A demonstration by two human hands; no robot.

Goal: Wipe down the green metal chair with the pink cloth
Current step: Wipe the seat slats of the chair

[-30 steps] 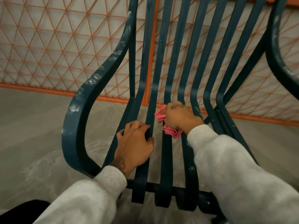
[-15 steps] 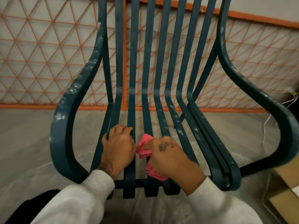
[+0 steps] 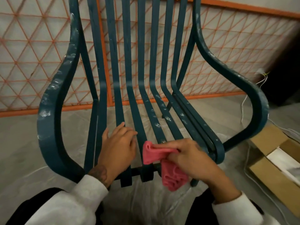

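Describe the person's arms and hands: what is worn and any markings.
Both arms wear pale grey, soft fabric long sleeves reaching the wrists: the left sleeve and the right sleeve. The left hand and right hand are bare, with no gloves. A dark tattoo shows on the left wrist just beyond the cuff.

no readable text, no labels, brands, numbers or signs

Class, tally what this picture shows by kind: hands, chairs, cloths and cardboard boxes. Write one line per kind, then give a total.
Hands: 2 (left hand, right hand)
Chairs: 1 (green chair)
Cloths: 1 (pink cloth)
Boxes: 1 (cardboard box)
Total: 5
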